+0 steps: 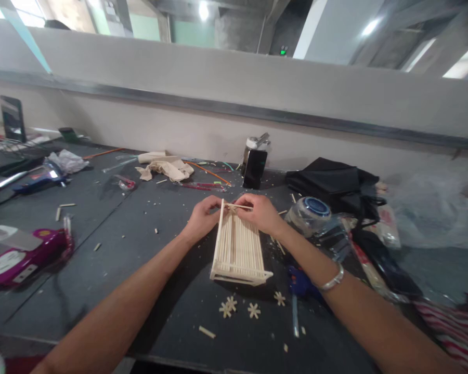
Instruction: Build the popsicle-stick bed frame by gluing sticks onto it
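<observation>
Head camera looks down at a dark surface (113, 244) where a small wooden stick frame (238, 248) stands in the middle. Left hand (203, 218) holds its far left corner, fingers closed on the edge. Right hand (259, 212) pinches a thin stick (239, 206) across the far top. Small stick stars (253, 310) lie just in front; a glue gun (300, 284) lies beside the right forearm.

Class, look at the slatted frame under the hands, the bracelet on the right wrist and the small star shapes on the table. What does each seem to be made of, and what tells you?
Slatted frame: probably thin wooden sticks, pale, matt and unpainted. Bracelet: likely metal, silvery with bright glints. Star shapes: the same pale stick pieces, it seems, though too small to be sure.
</observation>
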`<state>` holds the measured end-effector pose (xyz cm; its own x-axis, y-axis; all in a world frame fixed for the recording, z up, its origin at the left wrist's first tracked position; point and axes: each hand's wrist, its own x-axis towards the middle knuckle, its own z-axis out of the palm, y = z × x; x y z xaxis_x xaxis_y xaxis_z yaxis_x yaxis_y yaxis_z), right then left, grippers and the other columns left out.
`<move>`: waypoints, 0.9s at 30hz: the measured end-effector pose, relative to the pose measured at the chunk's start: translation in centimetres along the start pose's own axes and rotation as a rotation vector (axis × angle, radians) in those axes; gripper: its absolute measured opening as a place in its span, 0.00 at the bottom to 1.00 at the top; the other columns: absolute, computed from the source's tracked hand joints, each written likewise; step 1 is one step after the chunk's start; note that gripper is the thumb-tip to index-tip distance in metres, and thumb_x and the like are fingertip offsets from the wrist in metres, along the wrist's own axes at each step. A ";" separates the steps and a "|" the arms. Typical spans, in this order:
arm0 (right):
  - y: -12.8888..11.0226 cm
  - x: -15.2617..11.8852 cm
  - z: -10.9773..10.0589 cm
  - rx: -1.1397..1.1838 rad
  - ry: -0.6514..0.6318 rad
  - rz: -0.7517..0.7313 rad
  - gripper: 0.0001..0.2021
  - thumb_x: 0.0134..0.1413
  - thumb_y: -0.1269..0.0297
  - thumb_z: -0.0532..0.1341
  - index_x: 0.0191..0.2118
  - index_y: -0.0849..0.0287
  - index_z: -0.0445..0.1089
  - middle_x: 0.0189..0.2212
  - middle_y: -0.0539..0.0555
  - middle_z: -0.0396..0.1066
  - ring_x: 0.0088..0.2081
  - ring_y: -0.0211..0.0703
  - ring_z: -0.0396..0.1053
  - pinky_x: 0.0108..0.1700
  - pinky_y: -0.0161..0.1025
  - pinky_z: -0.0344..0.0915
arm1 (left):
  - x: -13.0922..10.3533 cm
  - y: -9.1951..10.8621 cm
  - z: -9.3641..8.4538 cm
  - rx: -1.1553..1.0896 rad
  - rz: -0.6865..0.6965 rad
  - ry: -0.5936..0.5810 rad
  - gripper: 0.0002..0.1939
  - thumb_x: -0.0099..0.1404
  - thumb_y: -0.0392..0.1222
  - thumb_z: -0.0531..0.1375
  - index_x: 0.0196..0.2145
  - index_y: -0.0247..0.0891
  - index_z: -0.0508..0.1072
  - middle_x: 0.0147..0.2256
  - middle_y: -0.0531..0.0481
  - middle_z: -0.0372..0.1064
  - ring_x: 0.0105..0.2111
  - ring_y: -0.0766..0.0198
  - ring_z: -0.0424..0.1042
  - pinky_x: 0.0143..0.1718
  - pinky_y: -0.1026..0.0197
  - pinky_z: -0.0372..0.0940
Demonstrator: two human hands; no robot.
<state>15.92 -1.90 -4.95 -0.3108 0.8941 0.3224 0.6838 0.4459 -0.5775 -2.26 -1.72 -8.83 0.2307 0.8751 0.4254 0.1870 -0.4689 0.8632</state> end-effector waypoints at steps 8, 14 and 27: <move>0.1 -0.1 0.2 0.029 0.025 0.004 0.03 0.48 0.68 0.62 0.30 0.59 0.73 0.29 0.52 0.76 0.31 0.40 0.72 0.35 0.35 0.65 | 0.1 -0.1 0.0 -0.001 -0.022 0.002 0.05 0.58 0.37 0.59 0.29 0.35 0.73 0.29 0.50 0.69 0.32 0.65 0.67 0.37 0.63 0.62; 0.2 -0.1 0.2 0.041 0.029 -0.003 0.03 0.48 0.68 0.62 0.29 0.59 0.73 0.28 0.52 0.76 0.31 0.40 0.71 0.35 0.36 0.64 | 0.1 -0.1 0.0 0.001 -0.027 0.002 0.05 0.58 0.38 0.58 0.29 0.35 0.73 0.29 0.51 0.69 0.31 0.66 0.66 0.35 0.64 0.61; -0.1 -0.5 0.1 0.086 0.049 -0.005 0.04 0.48 0.68 0.62 0.31 0.59 0.74 0.30 0.52 0.77 0.32 0.41 0.72 0.37 0.36 0.66 | 0.1 -0.1 0.0 -0.043 -0.046 -0.005 0.04 0.57 0.38 0.59 0.29 0.35 0.72 0.29 0.50 0.69 0.32 0.65 0.66 0.36 0.63 0.61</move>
<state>15.93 -2.33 -5.14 -0.2801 0.8895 0.3611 0.6225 0.4546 -0.6371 -2.24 -1.58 -8.91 0.2273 0.8948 0.3842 0.1560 -0.4229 0.8927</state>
